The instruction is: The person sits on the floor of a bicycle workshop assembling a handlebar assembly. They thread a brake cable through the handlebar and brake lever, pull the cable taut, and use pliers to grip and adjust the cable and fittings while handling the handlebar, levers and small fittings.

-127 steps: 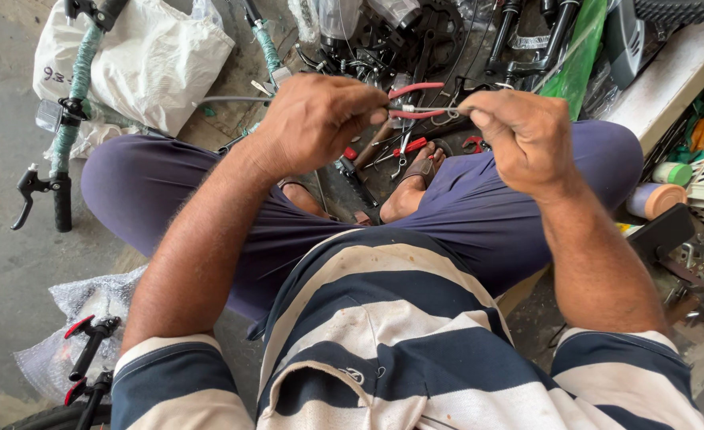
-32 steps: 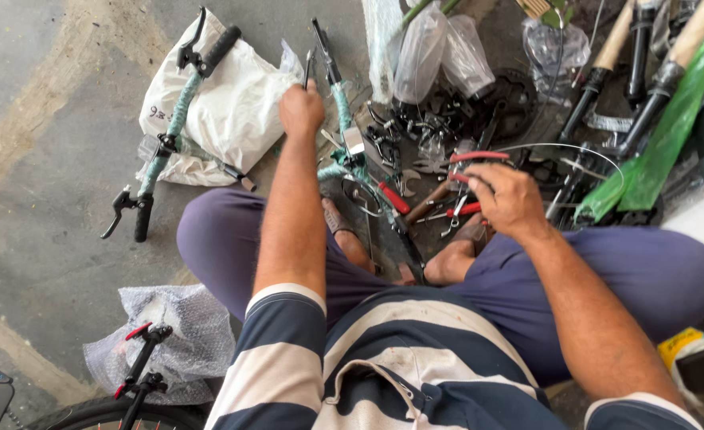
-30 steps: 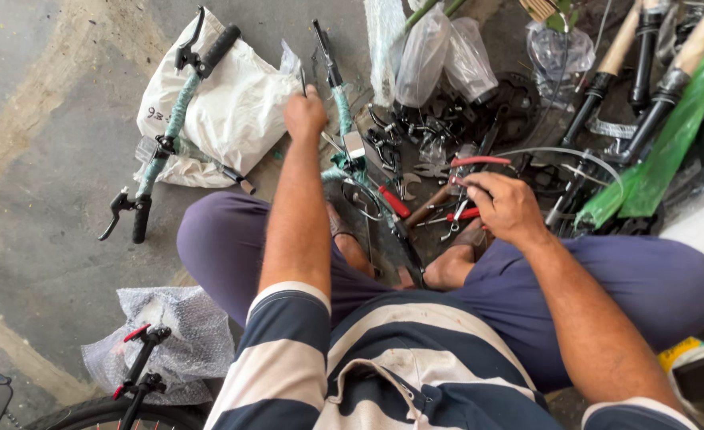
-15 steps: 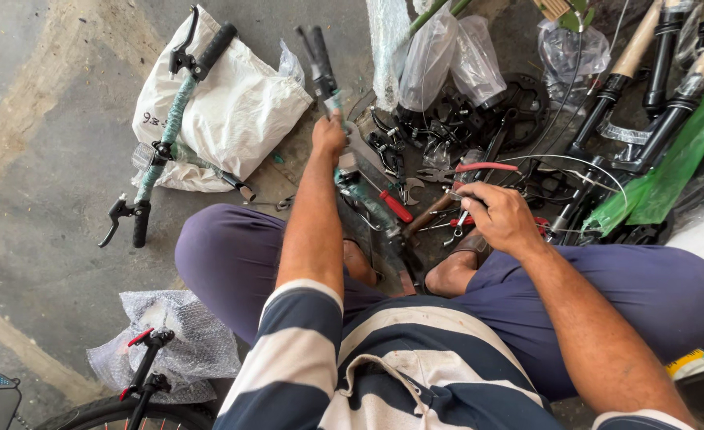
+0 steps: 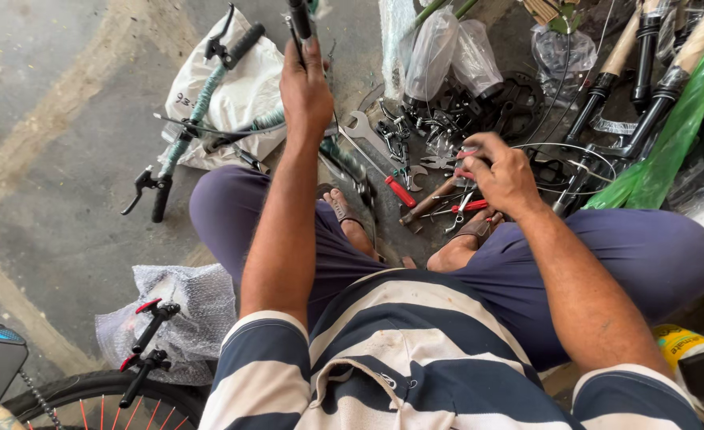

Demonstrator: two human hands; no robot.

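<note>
My left hand (image 5: 306, 89) is raised and closed around a bicycle handlebar (image 5: 342, 159) just below its black grip (image 5: 299, 16); the bar runs down toward my crossed legs. My right hand (image 5: 502, 173) hovers over a pile of tools and grips red-handled pliers (image 5: 465, 155). A thin wire loop (image 5: 576, 146) lies just right of that hand. Beneath it lie a red-handled screwdriver (image 5: 400, 192) and a silver spanner (image 5: 359, 127).
A second handlebar (image 5: 199, 107) with brake levers rests on a white bag (image 5: 244, 84) at the left. Bubble wrap (image 5: 197, 299) with a red-tipped lever (image 5: 150, 328) and a wheel (image 5: 81, 398) sit bottom left. Suspension forks (image 5: 607, 84), green wrapping (image 5: 674, 135) and clear bags (image 5: 440, 48) crowd the top right.
My left hand took hold of the handlebar on the floor ahead and has lifted it up and toward me. My right hand stayed over the tools with the pliers.
</note>
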